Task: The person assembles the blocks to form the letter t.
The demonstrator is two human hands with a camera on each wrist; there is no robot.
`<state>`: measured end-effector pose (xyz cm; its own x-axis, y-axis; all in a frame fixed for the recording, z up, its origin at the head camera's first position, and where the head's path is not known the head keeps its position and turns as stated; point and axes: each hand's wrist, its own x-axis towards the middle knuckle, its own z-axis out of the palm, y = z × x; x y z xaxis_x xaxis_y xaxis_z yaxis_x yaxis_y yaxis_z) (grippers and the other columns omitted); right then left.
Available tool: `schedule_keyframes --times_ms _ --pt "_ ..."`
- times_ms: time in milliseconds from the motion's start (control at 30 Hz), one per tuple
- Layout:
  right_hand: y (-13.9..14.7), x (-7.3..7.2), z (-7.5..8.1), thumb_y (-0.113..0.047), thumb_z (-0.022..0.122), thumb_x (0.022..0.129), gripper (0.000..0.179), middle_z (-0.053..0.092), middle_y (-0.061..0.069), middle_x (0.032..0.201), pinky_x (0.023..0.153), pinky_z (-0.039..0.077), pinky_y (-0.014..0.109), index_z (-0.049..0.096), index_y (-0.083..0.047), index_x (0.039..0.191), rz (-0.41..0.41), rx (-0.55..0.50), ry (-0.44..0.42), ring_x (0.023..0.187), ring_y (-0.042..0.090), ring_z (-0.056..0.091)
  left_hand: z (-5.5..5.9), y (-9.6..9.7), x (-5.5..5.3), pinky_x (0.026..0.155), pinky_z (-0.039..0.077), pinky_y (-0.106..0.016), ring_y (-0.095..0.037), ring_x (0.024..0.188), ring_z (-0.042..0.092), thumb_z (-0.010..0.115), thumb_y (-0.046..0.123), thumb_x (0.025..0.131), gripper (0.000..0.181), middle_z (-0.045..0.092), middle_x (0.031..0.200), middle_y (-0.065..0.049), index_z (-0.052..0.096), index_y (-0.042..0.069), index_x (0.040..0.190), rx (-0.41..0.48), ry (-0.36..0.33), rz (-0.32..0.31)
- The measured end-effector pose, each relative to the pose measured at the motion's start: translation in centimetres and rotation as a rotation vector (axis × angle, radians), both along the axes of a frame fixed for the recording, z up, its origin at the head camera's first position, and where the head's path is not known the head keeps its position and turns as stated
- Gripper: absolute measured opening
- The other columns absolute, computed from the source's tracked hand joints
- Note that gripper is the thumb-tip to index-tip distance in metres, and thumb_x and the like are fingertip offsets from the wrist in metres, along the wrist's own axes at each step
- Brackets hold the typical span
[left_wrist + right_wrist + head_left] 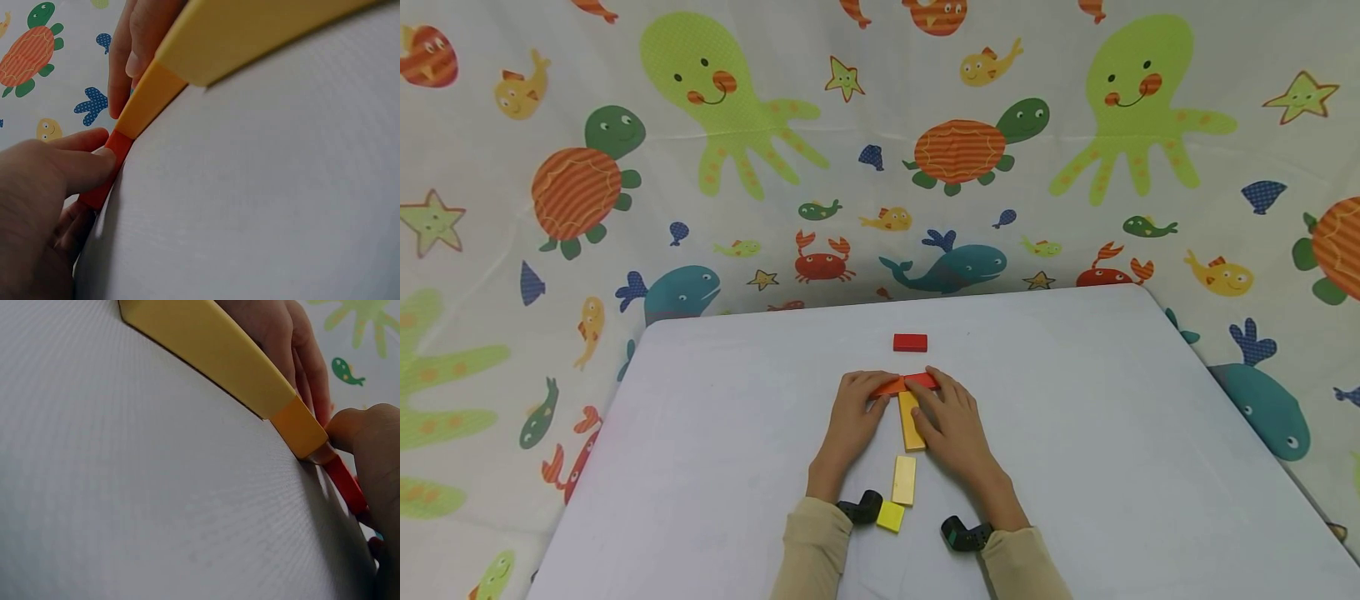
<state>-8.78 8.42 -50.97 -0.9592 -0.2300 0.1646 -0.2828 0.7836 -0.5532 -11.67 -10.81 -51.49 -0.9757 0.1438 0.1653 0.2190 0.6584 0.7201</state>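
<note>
In the head view, my left hand [852, 414] pinches an orange-red block [889, 387] between thumb and fingers. My right hand [957, 425] curls its fingers around a red block [921, 381] beside it, the thumb by a golden-yellow block [911, 432]. The orange-red and red blocks lie end to end across the far end of the golden-yellow one. In the left wrist view, the thumb presses the orange-red block [106, 178]. Fingers partly hide the red block [345, 484] in the right wrist view.
A pale yellow block [904, 480] and a short bright yellow block [890, 517] lie nearer on the white table [715, 467]. Another red block [910, 342] lies beyond the hands. Behind the table hangs a sea-animal cloth [850, 183]. Both wrists wear black cameras.
</note>
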Motion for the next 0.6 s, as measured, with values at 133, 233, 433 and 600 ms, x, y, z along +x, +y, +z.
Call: schedule_keyframes --times_ms 133,233,433,600 --pt "-0.03 -0.03 -0.01 -0.031 0.059 0.104 0.046 0.038 0.009 0.167 0.126 0.025 0.062 0.056 -0.029 0.151 -0.001 -0.002 0.001 0.155 0.035 0.033 -0.02 -0.02 0.02 0.113 0.049 -0.044 -0.022 0.131 0.051 0.070 0.015 0.100 0.034 0.071 0.134 0.003 0.071 0.026 0.133 0.000 -0.002 0.000" --pt "-0.04 -0.03 -0.03 -0.032 0.059 0.104 0.047 0.038 0.009 0.167 0.126 0.025 0.062 0.056 -0.029 0.151 -0.003 -0.003 0.001 0.155 0.034 0.033 0.05 -0.01 0.07 0.113 0.048 -0.044 -0.021 0.131 0.051 0.069 0.015 0.100 0.035 0.071 0.134 0.004 0.071 0.027 0.133 -0.003 -0.004 0.000" --pt "-0.07 -0.04 -0.01 -0.033 0.060 0.104 0.046 0.038 0.009 0.167 0.126 0.025 0.062 0.057 -0.029 0.150 -0.007 0.003 -0.001 0.155 0.035 0.033 0.18 0.00 0.18 0.112 0.049 -0.044 -0.021 0.131 0.051 0.070 0.015 0.100 0.035 0.071 0.134 0.004 0.071 0.027 0.133 -0.004 0.007 -0.003" --pt "-0.10 0.00 0.01 -0.033 0.061 0.104 0.047 0.038 0.009 0.168 0.126 0.025 0.062 0.056 -0.029 0.151 -0.011 0.005 -0.003 0.154 0.036 0.034 0.23 -0.01 0.18 0.113 0.049 -0.044 -0.021 0.131 0.051 0.069 0.014 0.100 0.035 0.071 0.134 0.003 0.071 0.026 0.133 -0.004 0.002 -0.004"
